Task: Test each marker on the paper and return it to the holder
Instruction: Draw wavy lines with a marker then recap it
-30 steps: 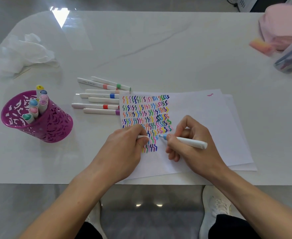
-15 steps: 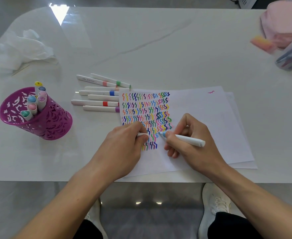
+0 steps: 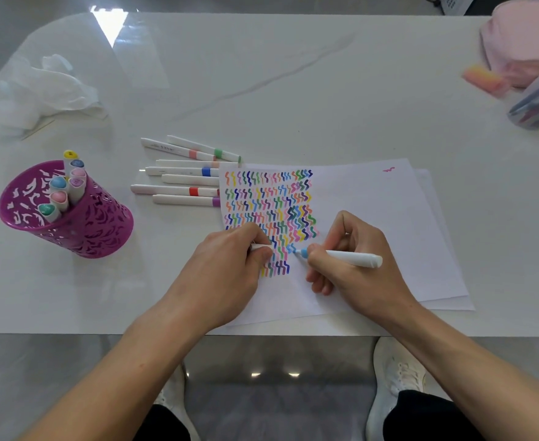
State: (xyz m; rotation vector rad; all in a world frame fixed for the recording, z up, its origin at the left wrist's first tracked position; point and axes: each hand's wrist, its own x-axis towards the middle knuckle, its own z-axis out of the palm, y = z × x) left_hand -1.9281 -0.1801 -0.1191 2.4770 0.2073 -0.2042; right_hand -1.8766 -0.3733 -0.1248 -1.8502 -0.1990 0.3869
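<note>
My right hand (image 3: 355,262) grips a white marker (image 3: 347,258) with a light blue tip, its tip touching the paper (image 3: 373,218) beside a fresh blue squiggle. Rows of coloured squiggles cover the paper's left part. My left hand (image 3: 230,272) rests on the paper's left side and holds the marker's white cap (image 3: 259,247) between thumb and fingers. Several capped white markers (image 3: 182,173) lie side by side left of the paper. A purple cut-out holder (image 3: 71,214) at the left stands tilted with several markers in it.
A crumpled white plastic sheet (image 3: 36,90) lies at the back left. A pink pouch (image 3: 522,43), an orange-pink eraser (image 3: 484,78) and a clear case of pens (image 3: 538,100) sit at the back right. The table's front edge (image 3: 71,333) runs just below my wrists.
The marker tip has drawn a new light blue squiggle at the end of the lower row. My left hand has stayed on the paper with the cap.
</note>
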